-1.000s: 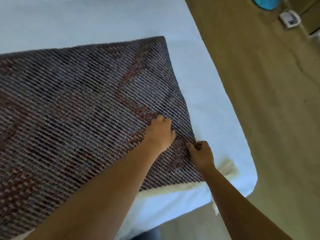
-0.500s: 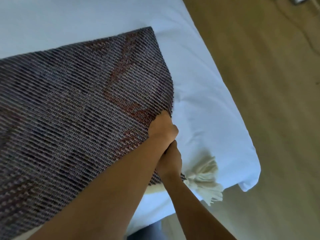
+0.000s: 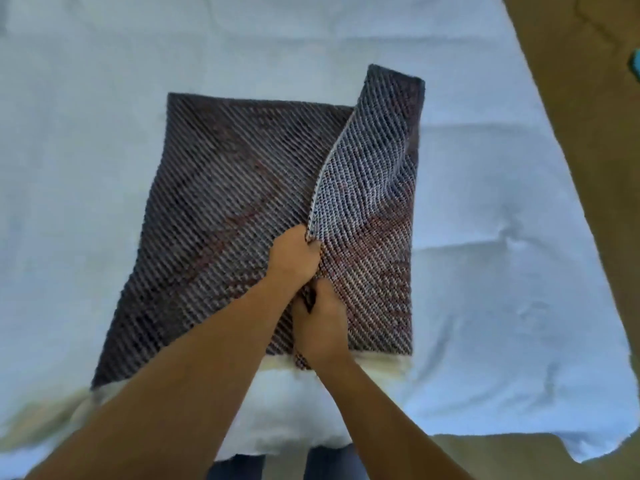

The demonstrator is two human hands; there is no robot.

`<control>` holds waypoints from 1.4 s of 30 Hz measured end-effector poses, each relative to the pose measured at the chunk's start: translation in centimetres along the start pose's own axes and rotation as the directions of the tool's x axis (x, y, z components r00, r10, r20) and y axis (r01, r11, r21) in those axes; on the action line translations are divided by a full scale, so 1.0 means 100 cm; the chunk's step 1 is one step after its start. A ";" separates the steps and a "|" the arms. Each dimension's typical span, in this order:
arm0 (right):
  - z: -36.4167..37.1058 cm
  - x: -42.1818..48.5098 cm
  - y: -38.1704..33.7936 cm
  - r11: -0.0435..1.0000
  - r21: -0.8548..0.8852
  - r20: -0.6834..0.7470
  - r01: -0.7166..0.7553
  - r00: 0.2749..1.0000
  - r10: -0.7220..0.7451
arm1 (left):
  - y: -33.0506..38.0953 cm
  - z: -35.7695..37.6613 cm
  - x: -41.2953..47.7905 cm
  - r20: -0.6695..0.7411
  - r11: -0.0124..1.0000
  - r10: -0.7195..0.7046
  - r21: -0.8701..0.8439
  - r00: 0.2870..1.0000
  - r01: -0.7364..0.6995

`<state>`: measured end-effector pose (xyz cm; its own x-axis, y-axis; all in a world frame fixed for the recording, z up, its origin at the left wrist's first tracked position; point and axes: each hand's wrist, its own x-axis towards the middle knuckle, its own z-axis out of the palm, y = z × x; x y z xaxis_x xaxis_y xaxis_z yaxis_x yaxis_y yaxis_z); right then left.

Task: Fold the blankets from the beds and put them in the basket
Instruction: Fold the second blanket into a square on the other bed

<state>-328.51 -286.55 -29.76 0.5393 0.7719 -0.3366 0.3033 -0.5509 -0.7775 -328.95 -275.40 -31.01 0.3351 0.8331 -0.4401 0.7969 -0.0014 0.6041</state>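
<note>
My right hand (image 3: 320,327) and left hand (image 3: 294,259), both closed on the blanket (image 3: 221,209) flap's edge, on the bed (image 3: 485,306). I should carry the flap leftward, aligning edges, keeping it taut.

bed (image 3: 104,168) | white sheet, spreads all round both hands | blanket (image 3: 225,202) flat on it, under the hands, right flap raised
</note>
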 end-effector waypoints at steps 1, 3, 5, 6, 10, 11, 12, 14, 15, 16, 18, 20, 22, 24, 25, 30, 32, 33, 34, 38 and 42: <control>0.023 -0.005 -0.014 1.000 0.008 0.032 0.024 0.999 -0.024 | -0.022 -0.022 -0.002 -0.030 1.000 -0.029 -0.001 0.999 0.029; 0.068 -0.016 -0.040 0.998 0.028 0.103 0.059 0.993 -0.062 | -0.069 -0.064 -0.007 -0.108 0.997 -0.075 -0.033 0.991 0.072; 0.114 -0.028 -0.061 0.994 0.031 0.176 0.108 0.978 -0.112 | -0.115 -0.100 -0.012 -0.182 0.991 -0.120 -0.088 0.976 0.105; 0.135 -0.033 -0.069 0.991 0.027 0.203 0.132 0.970 -0.135 | -0.136 -0.115 -0.015 -0.206 0.985 -0.152 -0.114 0.967 0.130; 0.201 -0.050 -0.086 0.992 0.000 0.271 0.125 0.955 -0.120 | -0.200 -0.147 -0.025 -0.228 0.963 -0.213 -0.214 0.950 0.165; 0.212 -0.052 -0.089 0.993 -0.003 0.291 0.120 0.950 -0.114 | -0.211 -0.151 -0.026 -0.235 0.957 -0.226 -0.237 0.945 0.170; 0.221 -0.054 -0.091 0.992 0.001 0.314 0.122 0.942 -0.117 | -0.220 -0.154 -0.026 -0.241 0.950 -0.244 -0.256 0.939 0.181; 0.235 -0.055 -0.094 0.993 0.022 0.352 0.118 0.928 -0.118 | -0.236 -0.158 -0.026 -0.213 0.932 -0.282 -0.292 0.935 0.215; 0.239 -0.056 -0.095 0.995 0.023 0.364 0.101 0.926 -0.103 | -0.243 -0.159 -0.026 -0.173 0.921 -0.295 -0.314 0.940 0.232; 0.243 -0.056 -0.095 0.997 0.006 0.371 0.079 0.926 -0.076 | -0.249 -0.159 -0.028 -0.126 0.912 -0.301 -0.328 0.945 0.247; 0.246 -0.060 -0.092 0.997 -0.065 0.380 0.042 0.925 -0.014 | -0.260 -0.159 -0.032 -0.061 0.918 -0.274 -0.314 0.960 0.242; 0.246 -0.067 -0.087 0.979 -0.200 0.378 0.043 0.925 0.037 | -0.268 -0.159 -0.036 -0.035 0.938 -0.226 -0.276 0.974 0.208; 0.245 -0.077 -0.086 0.924 -0.380 0.376 0.047 0.920 0.108 | -0.274 -0.158 -0.041 -0.014 0.943 -0.199 -0.274 0.980 0.187; 0.245 -0.086 -0.087 0.868 -0.495 0.386 0.033 0.904 0.185 | -0.278 -0.156 -0.047 -0.001 0.944 -0.187 -0.277 0.982 0.180; 0.246 -0.091 -0.089 0.852 -0.522 0.390 0.024 0.896 0.214 | -0.280 -0.155 -0.052 0.003 0.944 -0.183 -0.280 0.983 0.176; 0.260 -0.100 -0.108 0.914 -0.379 0.410 -0.149 0.858 0.309 | -0.291 -0.154 -0.066 0.080 0.939 -0.149 -0.300 0.986 0.166; 0.268 -0.108 -0.113 0.933 -0.300 0.414 -0.197 0.855 0.313 | -0.298 -0.157 -0.068 0.111 0.943 -0.144 -0.287 0.983 0.171; 0.272 -0.112 -0.114 0.941 -0.267 0.417 -0.208 0.855 0.308 | -0.301 -0.159 -0.069 0.120 0.946 -0.146 -0.274 0.982 0.174; 0.274 -0.116 -0.114 0.945 -0.248 0.421 -0.213 0.855 0.303 | -0.302 -0.160 -0.069 0.130 0.949 -0.149 -0.258 0.980 0.178; 0.271 -0.110 -0.110 0.941 -0.268 0.403 -0.207 0.863 0.304 | -0.300 -0.164 -0.065 0.158 0.950 -0.166 -0.239 0.973 0.201; 0.257 -0.086 -0.110 0.953 -0.269 0.399 -0.139 0.884 0.242 | -0.290 -0.165 -0.054 0.137 0.953 -0.162 -0.237 0.977 0.191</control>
<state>-356.70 -279.00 -32.01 0.2370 0.6760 -0.6978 0.4256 -0.7179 -0.5509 -362.16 -270.73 -35.13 0.2675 0.7385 -0.6189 0.7039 0.2889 0.6489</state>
